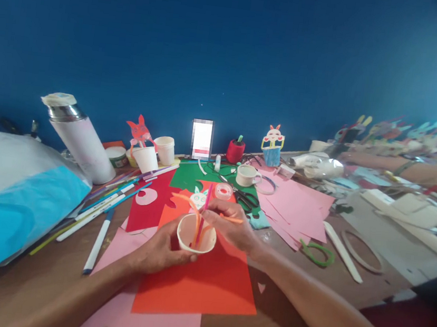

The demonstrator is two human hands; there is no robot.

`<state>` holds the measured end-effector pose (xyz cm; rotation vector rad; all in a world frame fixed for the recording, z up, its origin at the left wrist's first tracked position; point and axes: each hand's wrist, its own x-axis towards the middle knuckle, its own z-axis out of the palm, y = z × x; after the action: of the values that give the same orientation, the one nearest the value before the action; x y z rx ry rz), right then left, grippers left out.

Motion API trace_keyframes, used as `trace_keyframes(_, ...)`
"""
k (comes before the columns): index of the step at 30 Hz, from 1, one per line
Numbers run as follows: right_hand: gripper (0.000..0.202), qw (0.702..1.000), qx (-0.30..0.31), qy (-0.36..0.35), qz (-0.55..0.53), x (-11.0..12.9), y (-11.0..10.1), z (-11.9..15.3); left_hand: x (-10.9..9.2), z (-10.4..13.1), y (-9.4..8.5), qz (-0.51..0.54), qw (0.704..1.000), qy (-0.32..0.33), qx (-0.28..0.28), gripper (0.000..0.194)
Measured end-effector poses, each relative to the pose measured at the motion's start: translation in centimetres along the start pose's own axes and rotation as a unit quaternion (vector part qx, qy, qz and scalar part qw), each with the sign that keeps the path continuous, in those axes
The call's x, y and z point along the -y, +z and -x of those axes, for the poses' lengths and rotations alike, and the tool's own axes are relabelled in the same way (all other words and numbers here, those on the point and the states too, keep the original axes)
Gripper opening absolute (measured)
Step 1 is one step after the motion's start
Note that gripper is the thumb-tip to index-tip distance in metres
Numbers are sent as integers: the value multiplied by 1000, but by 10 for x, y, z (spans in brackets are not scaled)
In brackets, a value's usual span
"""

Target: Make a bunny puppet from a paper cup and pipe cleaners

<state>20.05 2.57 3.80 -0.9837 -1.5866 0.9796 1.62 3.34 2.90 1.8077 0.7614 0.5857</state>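
Note:
My left hand [162, 249] is wrapped round a white paper cup [194, 246] from the left, thumb along its near side. The cup is tilted so that its open mouth faces me. Above the rim, my right hand [229, 224] pinches a thin magenta stick [208, 197] that reaches down into the cup. A bent orange strip [188, 200] runs out of the cup to the left, and another orange end [232, 219] sticks out by my right fingers. Just behind the cup is a white paper cat face [198, 198]. Orange paper [203, 289] lies underneath.
Felt-tip pens [98, 241] and a white flask [81, 141] stand or lie left. Behind are tape [223, 191], black-handled scissors [246, 200], a mug [247, 175] and a decorated blue cup [271, 157]. Pink paper [296, 210] and green pipe cleaner [317, 254] lie right. Another person's arm [420, 174] reaches in.

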Motion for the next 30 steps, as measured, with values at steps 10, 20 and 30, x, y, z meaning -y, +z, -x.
trace_keyframes(10,15,972,-160,-13,-173,-9,-4,-6,3,1,2,46,999,2,-18,63)
trace_keyframes(20,13,975,-178,-129,-5,-16,-8,-9,13,0,-10,50,998,-15,-38,73)
trace_keyframes(30,43,945,-18,-233,227,-22,-5,-4,13,1,-28,54,992,99,-50,66)
